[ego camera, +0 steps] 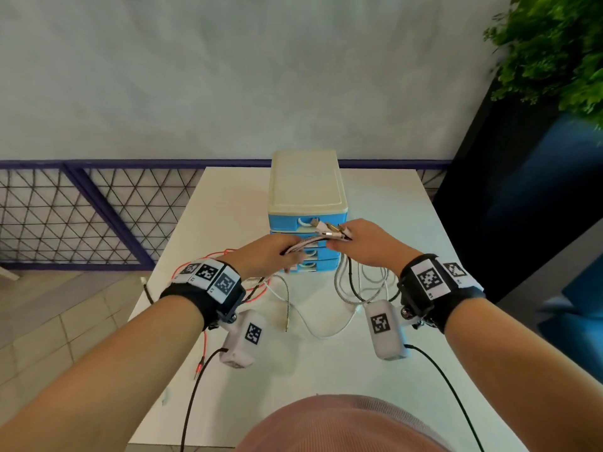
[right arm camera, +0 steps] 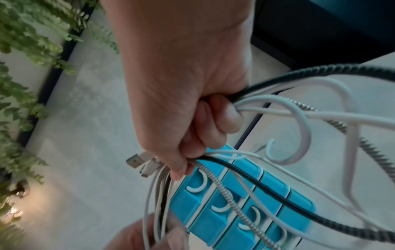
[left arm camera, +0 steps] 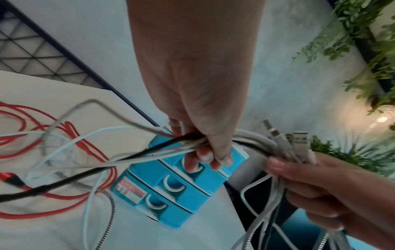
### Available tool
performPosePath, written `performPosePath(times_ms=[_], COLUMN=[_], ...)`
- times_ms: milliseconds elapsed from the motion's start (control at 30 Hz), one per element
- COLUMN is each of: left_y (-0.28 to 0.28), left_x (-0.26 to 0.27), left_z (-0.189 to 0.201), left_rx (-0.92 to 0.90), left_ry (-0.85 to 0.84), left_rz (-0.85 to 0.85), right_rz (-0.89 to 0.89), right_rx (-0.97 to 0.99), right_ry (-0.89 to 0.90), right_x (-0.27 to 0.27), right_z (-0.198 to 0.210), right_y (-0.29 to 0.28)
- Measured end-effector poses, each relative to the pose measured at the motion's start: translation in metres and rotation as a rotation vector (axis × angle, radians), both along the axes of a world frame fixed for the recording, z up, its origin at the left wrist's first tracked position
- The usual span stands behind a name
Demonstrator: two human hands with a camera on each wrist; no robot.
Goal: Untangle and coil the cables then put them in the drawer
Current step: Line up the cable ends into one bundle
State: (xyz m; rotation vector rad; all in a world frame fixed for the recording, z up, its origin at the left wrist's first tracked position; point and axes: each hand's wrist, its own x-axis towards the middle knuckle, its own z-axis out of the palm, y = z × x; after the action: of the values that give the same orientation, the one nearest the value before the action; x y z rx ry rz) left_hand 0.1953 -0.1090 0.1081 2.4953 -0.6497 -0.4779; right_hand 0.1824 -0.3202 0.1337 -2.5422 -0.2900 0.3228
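Note:
Both hands hold one bundle of cables [ego camera: 313, 240] in the air in front of a small blue drawer unit [ego camera: 306, 220] with a cream top. My left hand [ego camera: 270, 256] grips the bundle's left part [left arm camera: 192, 143]. My right hand [ego camera: 355, 243] grips its right part, with several USB plugs [right arm camera: 138, 160] sticking out past the fingers. White, black and braided strands [right arm camera: 299, 115] hang from the right hand to the table. A red cable [left arm camera: 64, 135] lies looped on the table at the left, under the left wrist. All drawers of the unit [left arm camera: 171, 184] look closed.
The white table [ego camera: 375, 370] carries loose cable loops on both sides of the drawer unit. A purple railing with mesh [ego camera: 81, 216] runs behind at the left. A dark planter with green leaves [ego camera: 554, 53] stands at the right.

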Motion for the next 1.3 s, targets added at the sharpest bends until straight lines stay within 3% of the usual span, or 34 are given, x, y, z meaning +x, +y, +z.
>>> performPosePath(times_ms=[133, 300, 467, 600, 733, 833, 933, 1067, 1200, 1300], left_y=[0.019, 0.068, 0.083, 0.084, 0.083, 0.083, 0.09, 0.107, 0.097, 0.085], left_x=[0.008, 0.005, 0.011, 0.026, 0.037, 0.036, 0.033, 0.019, -0.008, -0.031], left_z=[-0.013, -0.044, -0.043, -0.014, 0.029, 0.042, 0.024, -0.019, -0.046, -0.059], left_rx=[0.232, 0.201, 0.181, 0.162, 0.15, 0.091, 0.102, 0.262, 0.267, 0.415], left_ry=[-0.024, 0.069, 0.051, 0.024, -0.061, -0.133, -0.163, -0.018, -0.195, -0.01], left_rz=[0.065, 0.217, 0.277, 0.379, 0.419, 0.412, 0.435, 0.316, 0.132, -0.125], right_rz=[-0.158, -0.42, -0.488, -0.338, -0.075, -0.099, -0.158, -0.132, -0.153, -0.276], right_rx=[0.137, 0.338, 0.357, 0.078, -0.318, -0.312, -0.268, -0.259, -0.143, 0.076], right_ry=[-0.098, -0.235, -0.29, -0.232, 0.027, 0.102, 0.078, 0.162, 0.253, 0.271], right_x=[0.002, 0.006, 0.005, 0.006, 0.01, 0.008, 0.005, -0.001, 0.0, 0.002], right_z=[0.01, 0.033, 0.037, 0.033, 0.02, 0.013, 0.015, 0.018, 0.012, 0.01], right_y=[-0.008, -0.035, -0.034, -0.026, -0.018, -0.014, -0.013, -0.013, -0.015, -0.014])
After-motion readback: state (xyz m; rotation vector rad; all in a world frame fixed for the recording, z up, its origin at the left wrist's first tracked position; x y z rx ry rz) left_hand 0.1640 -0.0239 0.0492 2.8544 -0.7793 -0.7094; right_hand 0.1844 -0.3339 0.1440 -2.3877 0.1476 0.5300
